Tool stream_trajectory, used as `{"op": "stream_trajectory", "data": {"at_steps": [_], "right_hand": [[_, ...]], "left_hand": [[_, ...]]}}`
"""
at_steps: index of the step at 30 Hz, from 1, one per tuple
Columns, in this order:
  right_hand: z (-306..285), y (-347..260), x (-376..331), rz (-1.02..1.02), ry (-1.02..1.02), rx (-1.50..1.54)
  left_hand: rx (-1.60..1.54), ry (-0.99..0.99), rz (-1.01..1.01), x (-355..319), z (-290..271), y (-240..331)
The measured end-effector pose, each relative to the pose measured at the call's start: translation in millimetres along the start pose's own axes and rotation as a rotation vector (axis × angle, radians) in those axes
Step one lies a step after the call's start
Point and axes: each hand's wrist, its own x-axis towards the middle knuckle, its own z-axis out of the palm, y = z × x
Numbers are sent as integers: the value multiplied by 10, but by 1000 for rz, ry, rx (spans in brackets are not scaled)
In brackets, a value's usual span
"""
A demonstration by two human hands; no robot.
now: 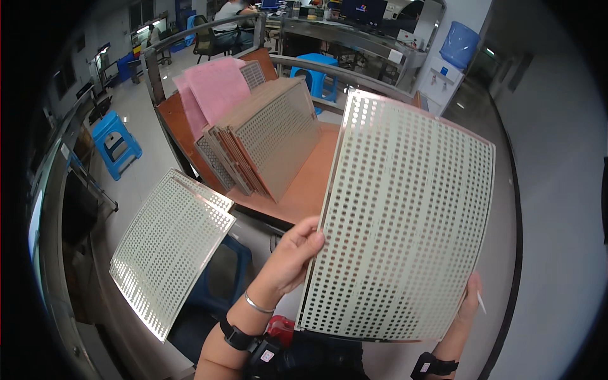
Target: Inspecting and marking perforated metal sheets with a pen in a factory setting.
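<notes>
A large pale green panel with rows of dark round spots (pixel 405 221) is held up before me, tilted. My left hand (pixel 303 248) grips its left edge, thumb on the front face. At the lower right edge my right hand (pixel 469 297) holds the same panel; most of its fingers are behind it. A thin white stick (pixel 482 303) pokes out beside that hand. To the left, similar dotted panels (pixel 174 247) lie overlapped above a dark blue stool (pixel 231 272).
Ahead stands a metal-railed cart (pixel 310 183) with an orange-brown base. It carries a row of upright panels (pixel 278 133) and pink sheets (pixel 215 88). Blue stools (pixel 117 144), a water dispenser (pixel 439 82) and a seated person (pixel 233 25) are farther off. A grey wall (pixel 557 190) runs along the right.
</notes>
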Motion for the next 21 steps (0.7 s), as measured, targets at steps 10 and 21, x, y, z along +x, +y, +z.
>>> {"op": "stream_trajectory", "data": {"at_steps": [10,21], "right_hand": [[319,-64,51,-82,59,-125],[540,-15,63,-47,67,-86]], "left_hand": [[-44,63,10,-415,-216,-42],[-48,78,9,-521,-279,34]]}}
